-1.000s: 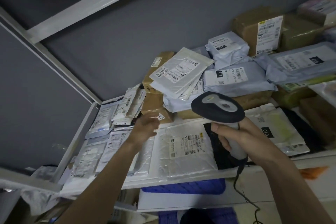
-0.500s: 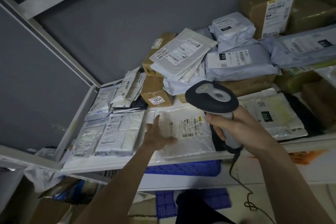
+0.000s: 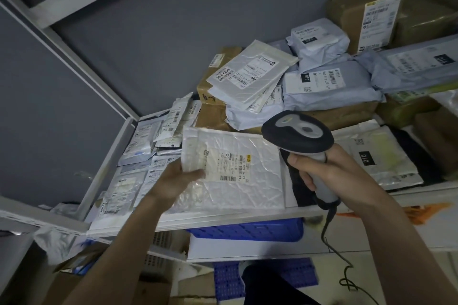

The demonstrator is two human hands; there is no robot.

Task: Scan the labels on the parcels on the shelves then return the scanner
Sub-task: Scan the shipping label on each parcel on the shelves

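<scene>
My right hand grips the handle of a black and grey barcode scanner, whose head points at the parcels on the shelf. My left hand holds the left edge of a white bubble mailer, lifted at that side, its label with barcode facing up. The mailer lies at the front of the white shelf, just left of the scanner. Behind it are stacked grey bags and brown boxes with labels.
Small flat packets cover the shelf's left end. A clear bag marked 010 lies to the right. A blue crate sits under the shelf. The scanner's cable hangs down at the right. A grey wall stands behind.
My left hand moved from the brown box down to the white bubble mailer, took its left edge and raised it. The scanner stayed in my right hand, drifting slightly.
</scene>
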